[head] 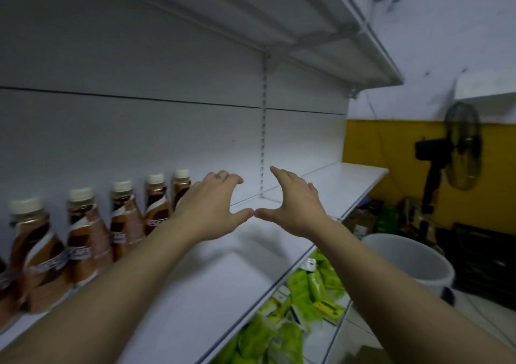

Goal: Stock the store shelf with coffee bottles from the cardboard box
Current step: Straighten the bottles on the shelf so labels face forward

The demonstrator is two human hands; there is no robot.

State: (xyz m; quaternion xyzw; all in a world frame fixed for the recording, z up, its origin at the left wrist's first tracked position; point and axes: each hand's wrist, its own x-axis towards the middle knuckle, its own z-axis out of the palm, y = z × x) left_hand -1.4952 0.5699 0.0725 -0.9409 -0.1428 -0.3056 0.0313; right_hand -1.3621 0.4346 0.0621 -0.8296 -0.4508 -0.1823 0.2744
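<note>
Neither grip holds anything: left hand (208, 210) and right hand (293, 207) hover spread over the shelf (223, 274); next bottle should stand upright beside the bottle row (92, 224).

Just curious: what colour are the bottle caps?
Cream-white, on the coffee bottles' caps; head view.

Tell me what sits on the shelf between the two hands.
Nothing: in the head view, only bare white metal shelf shows between the left hand and right hand, thumbs nearly touching.

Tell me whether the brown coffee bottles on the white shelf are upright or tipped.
Upright: the brown coffee bottles stand in a row at the back of the white shelf, cream caps on top.
</note>
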